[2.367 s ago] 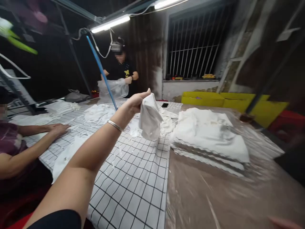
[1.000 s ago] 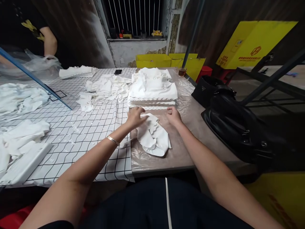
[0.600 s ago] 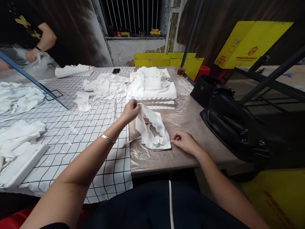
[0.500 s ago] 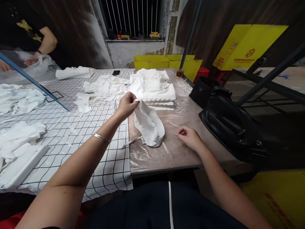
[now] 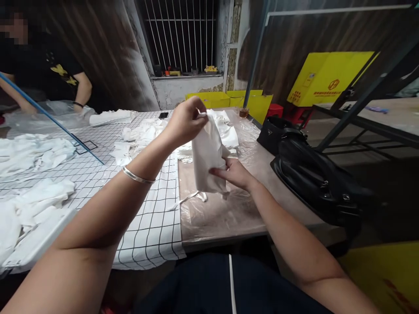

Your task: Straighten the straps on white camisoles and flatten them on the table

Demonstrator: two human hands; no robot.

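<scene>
A white cloth piece (image 5: 207,159) hangs upright above the plastic-covered part of the table. My left hand (image 5: 187,120), with a silver bangle on the forearm, is closed in a pinch on its top edge. Lower down, my right hand (image 5: 237,173) grips the cloth's right side, thumb across the front and the other fingers partly hidden behind it. A thin white strap (image 5: 188,198) lies on the table under the cloth; whether it is joined to the cloth I cannot tell. Behind my hands is a stack of folded white cloth (image 5: 231,135), partly covered from view.
Heaps of white cloth (image 5: 36,152) lie on the checked tablecloth (image 5: 157,209). Black bags (image 5: 314,174) stand along the right edge, near a glass of brown drink (image 5: 244,112). A blue pole (image 5: 49,115) crosses the left side. Another person (image 5: 62,78) handles clear plastic at far left.
My right hand has moved left and up from the bare table and taken hold of the cloth. My left hand has raised the cloth, which now hangs straighter. The view has tilted up slightly.
</scene>
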